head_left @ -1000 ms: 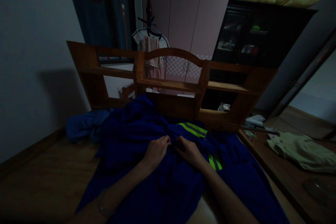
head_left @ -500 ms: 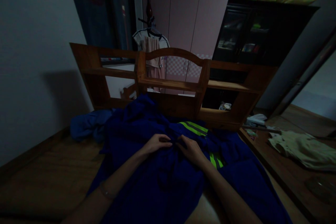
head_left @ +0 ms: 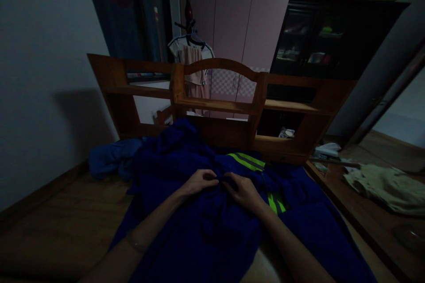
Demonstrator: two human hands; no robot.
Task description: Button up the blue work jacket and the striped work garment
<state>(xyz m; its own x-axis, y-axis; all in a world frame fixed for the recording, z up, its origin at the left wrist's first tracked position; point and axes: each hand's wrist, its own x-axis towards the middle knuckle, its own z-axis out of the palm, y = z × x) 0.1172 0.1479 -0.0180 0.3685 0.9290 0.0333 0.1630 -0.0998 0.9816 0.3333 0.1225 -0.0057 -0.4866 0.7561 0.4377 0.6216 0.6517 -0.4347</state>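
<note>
Both hands are sitting almost where they were half a second ago; the left hand is curling its fingers a little tighter, and the view is tilting slightly downward. Nearest the camera, two bare forearms are converging over the dark blue work garment with lime-yellow reflective stripes. The left hand is lying half closed, fingertips pinching a small fold of the cloth. The right hand is resting palm down, fingers bent and gripping the same fold, so that the two sets of fingertips are nearly touching. The garment is lying spread on the brown wooden bed surface, its long axis running from the camera toward the headboard, with the striped part lying just beyond the right hand. Bare wood is lying open to the left of the garment; on the right its edge is reaching close to the side of the bed. A crumpled lighter blue cloth is lying just beside its far left corner. Farther off, the brown wooden headboard with open shelves is closing the far edge. Beyond that, a pink wardrobe is standing against the wall.
</note>
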